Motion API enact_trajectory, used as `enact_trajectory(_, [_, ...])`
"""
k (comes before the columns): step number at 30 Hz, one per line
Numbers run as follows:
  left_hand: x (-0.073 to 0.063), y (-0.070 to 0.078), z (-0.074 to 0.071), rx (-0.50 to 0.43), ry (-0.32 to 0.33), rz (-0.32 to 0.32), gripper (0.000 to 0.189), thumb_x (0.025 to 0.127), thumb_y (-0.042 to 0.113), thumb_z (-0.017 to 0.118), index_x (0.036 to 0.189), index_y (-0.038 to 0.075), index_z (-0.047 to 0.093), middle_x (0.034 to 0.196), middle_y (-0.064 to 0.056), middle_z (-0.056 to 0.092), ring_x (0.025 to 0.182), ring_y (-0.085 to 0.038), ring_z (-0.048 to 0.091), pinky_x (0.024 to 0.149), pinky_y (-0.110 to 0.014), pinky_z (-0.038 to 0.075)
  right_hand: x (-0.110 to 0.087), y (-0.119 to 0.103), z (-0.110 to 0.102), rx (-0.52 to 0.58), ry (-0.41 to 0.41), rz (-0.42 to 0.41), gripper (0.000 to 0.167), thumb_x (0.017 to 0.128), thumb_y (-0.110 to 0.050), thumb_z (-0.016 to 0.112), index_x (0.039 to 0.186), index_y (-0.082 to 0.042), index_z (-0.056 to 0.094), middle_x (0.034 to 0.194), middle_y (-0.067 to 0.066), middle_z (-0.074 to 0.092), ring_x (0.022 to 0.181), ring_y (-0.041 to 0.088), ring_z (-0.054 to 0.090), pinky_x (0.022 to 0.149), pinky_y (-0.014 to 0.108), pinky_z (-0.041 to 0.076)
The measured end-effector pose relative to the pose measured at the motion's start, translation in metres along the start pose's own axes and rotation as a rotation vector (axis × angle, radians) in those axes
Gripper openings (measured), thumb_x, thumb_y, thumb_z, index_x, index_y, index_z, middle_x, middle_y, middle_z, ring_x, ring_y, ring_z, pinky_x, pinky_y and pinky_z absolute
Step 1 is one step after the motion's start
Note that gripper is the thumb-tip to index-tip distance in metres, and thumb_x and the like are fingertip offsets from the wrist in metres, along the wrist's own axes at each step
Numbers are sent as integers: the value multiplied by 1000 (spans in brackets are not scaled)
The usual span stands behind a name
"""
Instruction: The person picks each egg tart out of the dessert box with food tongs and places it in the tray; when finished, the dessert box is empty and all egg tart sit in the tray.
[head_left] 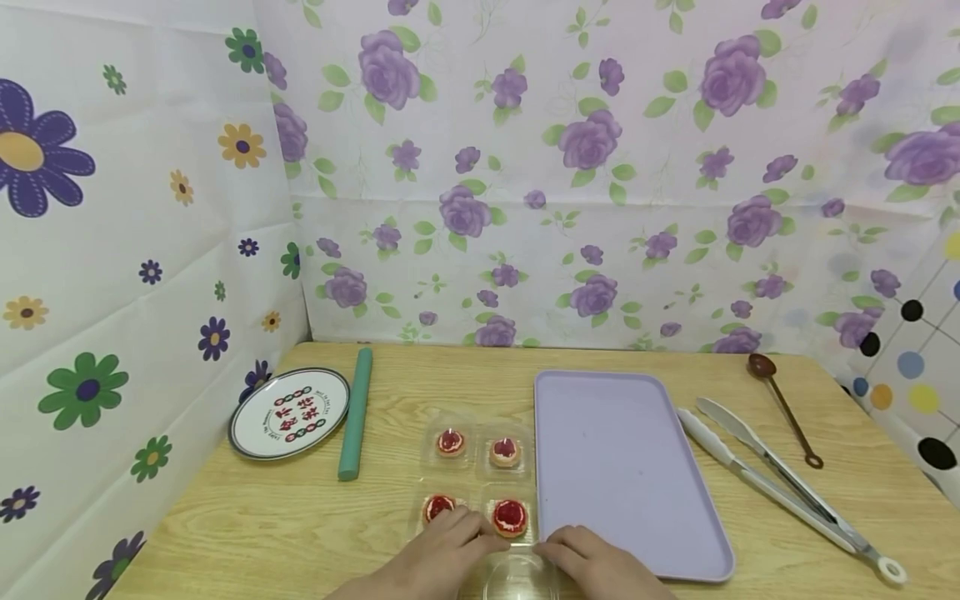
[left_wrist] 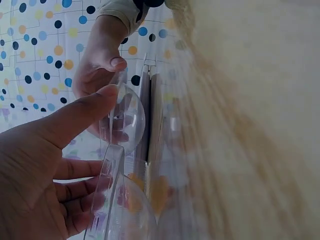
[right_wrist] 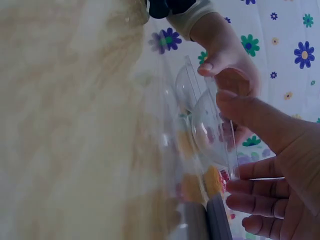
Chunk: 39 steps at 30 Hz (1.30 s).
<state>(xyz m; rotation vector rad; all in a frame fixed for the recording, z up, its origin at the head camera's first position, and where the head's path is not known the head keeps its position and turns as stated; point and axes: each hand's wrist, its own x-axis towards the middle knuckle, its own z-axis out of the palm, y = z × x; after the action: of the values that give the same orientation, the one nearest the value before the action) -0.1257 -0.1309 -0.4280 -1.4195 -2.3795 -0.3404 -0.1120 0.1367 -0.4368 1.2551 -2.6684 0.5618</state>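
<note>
A clear plastic container (head_left: pixel 477 482) lies on the table, with several small red-topped tarts (head_left: pixel 511 517) in its compartments. At its near end is a clear domed lid (head_left: pixel 521 578), between my two hands. My left hand (head_left: pixel 450 543) pinches the lid's left side, thumb on one face and fingers behind the rim; part of it covers the front left tart. My right hand (head_left: pixel 594 565) pinches the other side, beside the tray's near edge. In the left wrist view the lid (left_wrist: pixel 134 122) stands on edge, its domes bulging toward the table.
Right of the container lies a lilac tray (head_left: pixel 622 467). Beyond it are metal tongs (head_left: pixel 787 492) and a brown ladle (head_left: pixel 783 404). To the left lie a green rolling pin (head_left: pixel 356 417) and a printed white plate (head_left: pixel 290 413). Floral sheets hang around the table.
</note>
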Motion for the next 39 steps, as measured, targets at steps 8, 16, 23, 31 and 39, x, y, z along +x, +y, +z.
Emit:
enact_trajectory(8, [-2,1,2,41,-13,-4,56,83,58,61,119,15,63,103,9,56,96,-3,48,82,-13,38,-1,2,7,-36,25,-44,61,87,-61,55,121,-11,64,110,-2,61,96,9,58,72,18,53])
enact_trajectory(16, [-3,1,2,58,-23,-22,55,82,55,64,119,15,62,105,8,57,97,-5,49,85,-15,40,-1,1,7,-45,7,-37,62,87,-63,54,123,-13,63,109,-2,59,94,6,56,71,17,51])
enact_trajectory(23, [-3,1,-1,43,-58,-46,46,84,36,70,123,15,61,106,6,57,97,-7,49,84,-17,43,0,-3,6,-40,-20,8,64,85,-65,54,126,-15,62,110,-2,59,94,6,56,69,18,52])
enact_trajectory(31, [-3,1,-2,71,-45,-58,47,76,13,75,121,15,62,103,5,57,95,-8,50,81,-20,44,1,-5,2,-6,-79,72,68,82,-70,55,130,-22,57,116,-1,59,98,9,58,71,21,53])
enact_trajectory(39, [-2,2,-5,44,-82,-87,49,76,12,75,123,16,61,103,5,56,95,-8,49,80,-20,44,0,-4,1,-30,-70,50,68,82,-70,54,130,-23,56,118,0,58,100,11,59,70,22,54])
